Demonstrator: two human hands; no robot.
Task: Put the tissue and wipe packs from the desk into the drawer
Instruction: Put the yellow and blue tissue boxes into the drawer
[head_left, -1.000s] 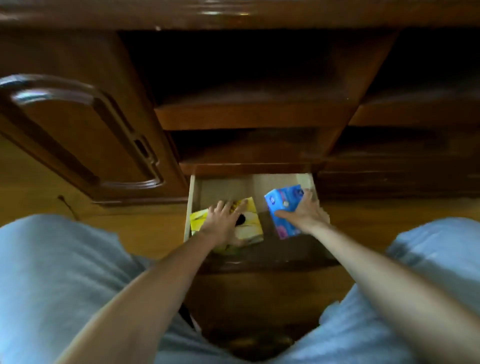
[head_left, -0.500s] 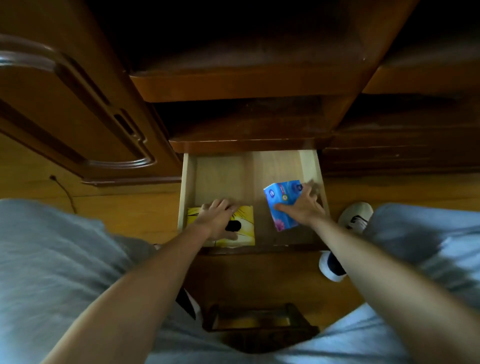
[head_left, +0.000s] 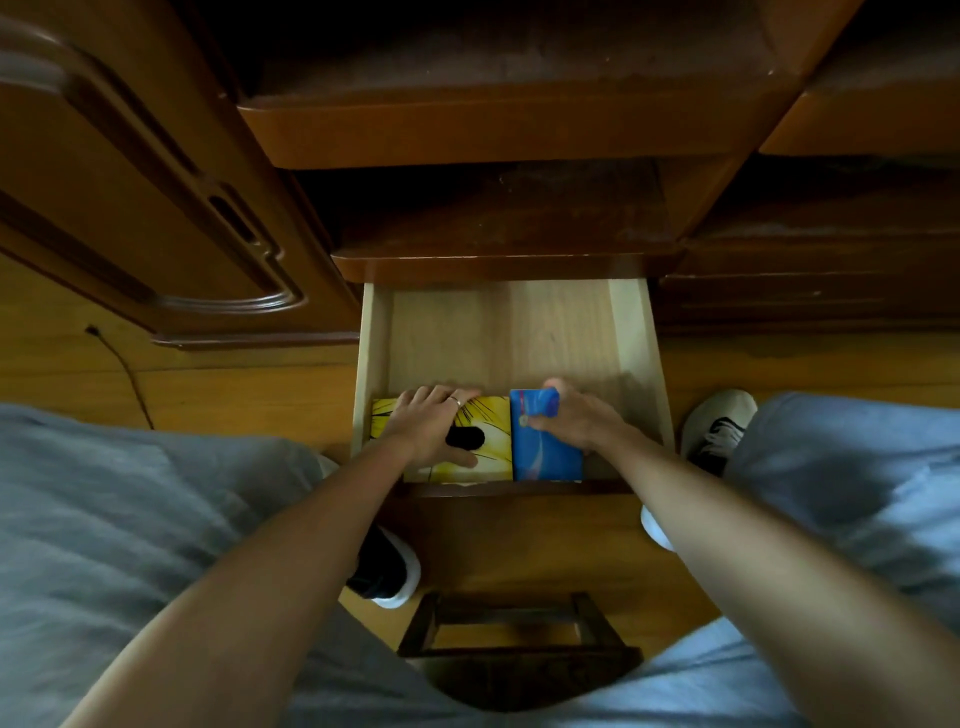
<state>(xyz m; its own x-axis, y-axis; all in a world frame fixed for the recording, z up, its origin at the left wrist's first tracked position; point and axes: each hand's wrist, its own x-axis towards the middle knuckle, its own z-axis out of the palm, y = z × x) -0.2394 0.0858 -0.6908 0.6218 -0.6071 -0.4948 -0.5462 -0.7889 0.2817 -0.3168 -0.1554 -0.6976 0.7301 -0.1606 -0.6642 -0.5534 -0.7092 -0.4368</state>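
No legible writing on either pack; the yellow pack (head_left: 470, 439) shows only black streaks and a black oval opening, the blue pack (head_left: 543, 447) only blurred pale marks.

Nearest the camera: grey trousers (head_left: 130, 519) to both sides, and a dark wooden stool frame (head_left: 511, 631) on the wooden floor (head_left: 234, 395) between the knees. A black-and-white shoe (head_left: 387, 571) sits below the left forearm; a white shoe (head_left: 717, 428) lies just right of the right grip.

The light wood drawer (head_left: 631, 332) stands pulled out. Both packs lie inside at its near end, side by side and touching, yellow on the left, blue on the right.

The left hand (head_left: 434, 428) rests flat on the yellow pack, fingers extended, a ring on one finger; grip wide, holding nothing. The right hand (head_left: 574, 421) holds the blue pack, thumb on its face and fingers curled over its far edge.

Beyond both grips the drawer floor is bare wood. Further on, dark brown cabinet shelves (head_left: 498, 130) overhang; left of the left grip, a panelled cabinet door (head_left: 130, 197) and a thin cable (head_left: 122, 366) on the floor.
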